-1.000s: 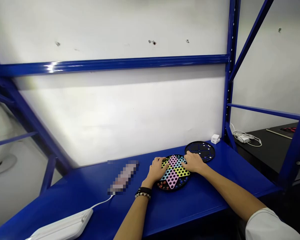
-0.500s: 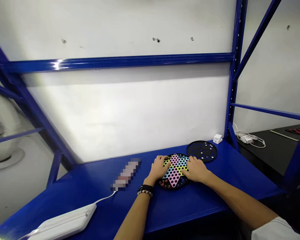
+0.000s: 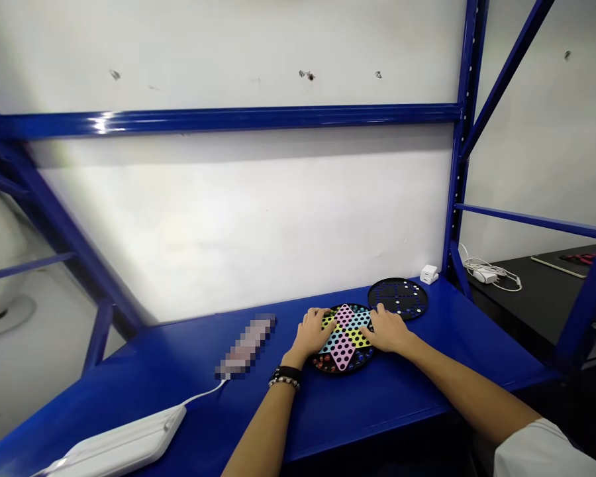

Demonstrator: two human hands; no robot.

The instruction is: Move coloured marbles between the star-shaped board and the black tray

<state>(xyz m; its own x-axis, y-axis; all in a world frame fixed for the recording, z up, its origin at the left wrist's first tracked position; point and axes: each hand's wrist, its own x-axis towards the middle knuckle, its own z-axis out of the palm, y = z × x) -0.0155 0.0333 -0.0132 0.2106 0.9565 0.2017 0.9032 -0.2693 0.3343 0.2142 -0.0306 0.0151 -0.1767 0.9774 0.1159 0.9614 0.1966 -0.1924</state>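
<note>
A round black Chinese checkers board lies flat on the blue table, its star coloured pink, blue and yellow. Small coloured pegs or marbles sit in the rim sections between the points; red and blue ones show at the near side. My left hand grips the left edge, thumb over the board's top and fingers along the rim. On the opposite edge is my right hand, its thumb also on the board. Just behind it lies a round black lid or second board with blue lines and white dots.
A pixelated flat object with a white cable lies left of the board. Nearer the front left is a white power bank-like block. White adapters stand at the back right. Blue frame posts and a white wall enclose the table.
My right hand has shifted slightly, with its thumb a little farther up the board. My left hand stays on its edge. The whole view has moved slightly.
</note>
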